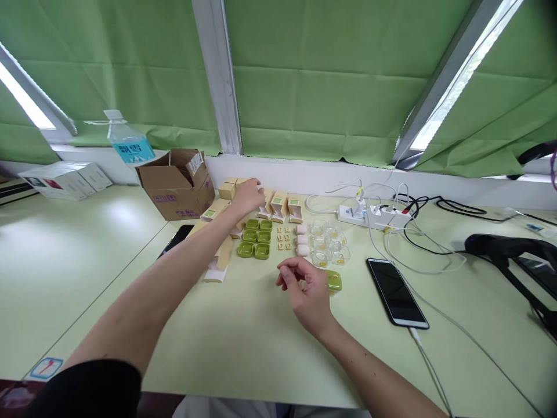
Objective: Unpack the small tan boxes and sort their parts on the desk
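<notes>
My left hand (249, 197) reaches to the back, its fingers bent down at a row of cream card sleeves (279, 204). What its fingertips hold, if anything, is hidden. Nearer the front, my right hand (307, 288) hovers with fingers curled in and thumb close to them; nothing shows in it. Partly behind it is a small box with a green lid (334, 281). Between the hands sit several green square trays (246, 249), small yellow pieces (281, 238), whitish-pink blocks (301, 240) and clear containers (322, 257).
An open cardboard box (178, 188) and a water bottle (130, 142) stand at back left, near a dark phone (177, 238). Right of my hands are a charging phone (397, 293), a power strip (376, 217), loose cables and a black device (513, 249).
</notes>
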The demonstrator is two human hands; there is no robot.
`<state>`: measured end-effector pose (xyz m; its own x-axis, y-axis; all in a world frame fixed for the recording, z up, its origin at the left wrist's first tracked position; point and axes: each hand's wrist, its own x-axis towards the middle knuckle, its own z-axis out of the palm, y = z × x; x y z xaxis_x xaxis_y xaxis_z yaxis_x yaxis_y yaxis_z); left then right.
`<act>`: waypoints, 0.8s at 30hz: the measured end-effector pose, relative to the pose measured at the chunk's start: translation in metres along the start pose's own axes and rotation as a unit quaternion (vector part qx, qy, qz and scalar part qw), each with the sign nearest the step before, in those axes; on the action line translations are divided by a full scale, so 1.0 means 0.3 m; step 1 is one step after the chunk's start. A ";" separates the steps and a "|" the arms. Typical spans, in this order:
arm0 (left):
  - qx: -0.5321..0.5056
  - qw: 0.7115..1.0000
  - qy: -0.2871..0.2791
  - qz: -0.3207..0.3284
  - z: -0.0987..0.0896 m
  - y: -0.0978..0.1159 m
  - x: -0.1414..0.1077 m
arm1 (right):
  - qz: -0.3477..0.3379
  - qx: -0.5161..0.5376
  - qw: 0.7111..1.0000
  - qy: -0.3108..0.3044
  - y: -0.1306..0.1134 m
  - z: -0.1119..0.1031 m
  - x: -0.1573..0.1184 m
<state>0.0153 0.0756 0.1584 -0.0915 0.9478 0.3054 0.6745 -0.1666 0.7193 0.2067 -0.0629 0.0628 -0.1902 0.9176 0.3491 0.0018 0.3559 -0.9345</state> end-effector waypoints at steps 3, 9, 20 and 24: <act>0.011 0.999 -0.027 0.019 0.003 -0.002 -0.132 | -0.069 -0.043 0.996 0.046 -0.040 -0.025 0.003; 0.120 0.971 -0.161 0.128 0.060 -0.082 -0.512 | -0.069 -0.089 0.982 0.153 -0.147 -0.215 0.085; 0.151 0.952 -0.189 0.187 0.128 -0.123 -0.565 | 0.069 -0.558 0.820 -0.109 -0.082 -0.382 -0.025; 0.131 0.955 -0.195 0.182 0.133 -0.129 -0.578 | 0.050 -0.585 0.798 -0.132 -0.057 -0.360 -0.019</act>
<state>0.0343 -0.0715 0.0528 0.4283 0.8781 0.2132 0.7752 -0.4783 0.4127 0.3136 -0.0551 0.0842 -0.3315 0.9375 0.1063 0.9170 0.3466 -0.1973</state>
